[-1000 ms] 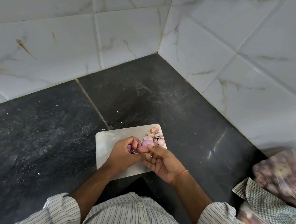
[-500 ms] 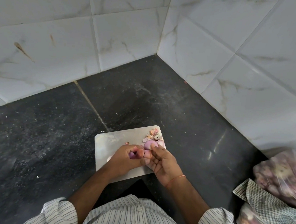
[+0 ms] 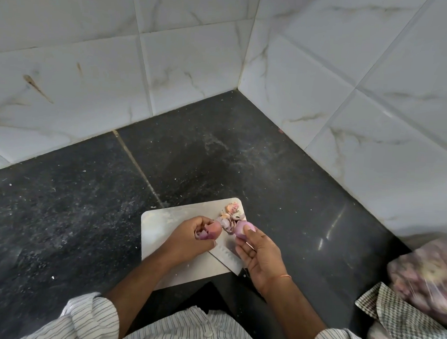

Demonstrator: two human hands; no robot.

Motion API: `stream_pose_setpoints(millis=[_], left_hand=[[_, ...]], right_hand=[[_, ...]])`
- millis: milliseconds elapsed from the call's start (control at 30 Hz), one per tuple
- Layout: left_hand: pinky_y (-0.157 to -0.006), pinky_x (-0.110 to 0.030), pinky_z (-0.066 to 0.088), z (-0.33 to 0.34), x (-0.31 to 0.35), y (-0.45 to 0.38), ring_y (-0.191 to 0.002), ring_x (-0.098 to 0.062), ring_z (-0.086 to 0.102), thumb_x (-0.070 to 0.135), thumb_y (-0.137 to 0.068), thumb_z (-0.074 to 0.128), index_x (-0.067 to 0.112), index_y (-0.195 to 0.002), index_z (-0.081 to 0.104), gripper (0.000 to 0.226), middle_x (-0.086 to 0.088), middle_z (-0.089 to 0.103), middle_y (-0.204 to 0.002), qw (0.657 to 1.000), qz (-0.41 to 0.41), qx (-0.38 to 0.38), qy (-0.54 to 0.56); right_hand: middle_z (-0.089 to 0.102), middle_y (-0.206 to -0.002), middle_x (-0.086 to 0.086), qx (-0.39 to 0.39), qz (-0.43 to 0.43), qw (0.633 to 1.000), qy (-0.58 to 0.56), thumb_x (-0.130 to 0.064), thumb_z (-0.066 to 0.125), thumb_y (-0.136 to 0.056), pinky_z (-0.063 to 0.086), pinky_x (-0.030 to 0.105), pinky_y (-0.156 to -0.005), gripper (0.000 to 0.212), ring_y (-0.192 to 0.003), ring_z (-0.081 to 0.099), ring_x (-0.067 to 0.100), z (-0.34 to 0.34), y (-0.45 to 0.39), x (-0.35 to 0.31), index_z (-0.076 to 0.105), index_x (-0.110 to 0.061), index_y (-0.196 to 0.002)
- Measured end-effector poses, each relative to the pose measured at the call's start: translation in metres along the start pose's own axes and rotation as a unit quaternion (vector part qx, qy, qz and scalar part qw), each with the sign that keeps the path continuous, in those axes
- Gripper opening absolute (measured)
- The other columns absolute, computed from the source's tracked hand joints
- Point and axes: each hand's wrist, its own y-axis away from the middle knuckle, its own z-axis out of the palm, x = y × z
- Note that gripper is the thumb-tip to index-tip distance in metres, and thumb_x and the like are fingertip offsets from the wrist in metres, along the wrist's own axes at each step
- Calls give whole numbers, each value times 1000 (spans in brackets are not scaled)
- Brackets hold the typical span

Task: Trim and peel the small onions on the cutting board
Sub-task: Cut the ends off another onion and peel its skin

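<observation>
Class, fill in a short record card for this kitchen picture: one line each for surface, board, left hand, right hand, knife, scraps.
surface: dark stone counter in a tiled corner
board: pale cutting board
left hand: holds loose onion skin
right hand: holds peeled onion at the fingertips
knife: lies flat on the board, unheld
scraps: peel pile at the board's far right corner

knife (image 3: pixel 227 256) handle under right hand (image 3: pixel 260 256), bag (image 3: pixel 429 271) edge-cropped
</observation>
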Motion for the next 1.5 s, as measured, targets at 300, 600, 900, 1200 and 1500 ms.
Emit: stream_pose_setpoints(millis=[300,600,900,1200,1500], left_hand=[[-105,-26,58,19,19,-36,-121,1,70,-1,-82,75,20,-151,61,74,10,73,-137,994,33,-93,-48],[-100,-27,59,13,12,-27,-128,-5,68,-12,-89,75,22,-153,53,75,7,71,-139,995,66,-32,62],[-94,-25,60,-14,-13,-2,-104,-7,75,-10,-90,66,36,-128,67,59,12,79,-107,995,69,65,18],[-96,-25,56,-72,-65,41,-109,0,70,-1,-97,65,36,-135,67,53,24,74,-114,990,66,107,-70],[-106,-27,47,-82,-114,69,-124,3,53,58,-71,88,44,-138,62,73,30,59,-128,977,32,72,-196]], right_hand=[[78,-117,20,-14,1,1000,16,-14,74,-99,61,40,-98,27,-99,74,24,-3,-6,2,72,-8,-125],[78,-119,19,-7,0,1000,10,-11,76,-96,59,42,-103,27,-107,72,27,-7,-5,7,74,-9,-123],[79,-116,21,-34,-4,999,38,-10,77,-96,62,45,-99,41,-114,75,39,-11,0,18,63,-8,-133],[77,-121,11,-62,-37,979,189,-6,88,-84,63,47,-97,45,-116,74,32,-8,7,32,68,-16,-123],[73,-112,-15,-97,-179,816,541,-27,88,-81,58,21,-88,42,-98,71,6,11,8,52,71,-35,-119]])
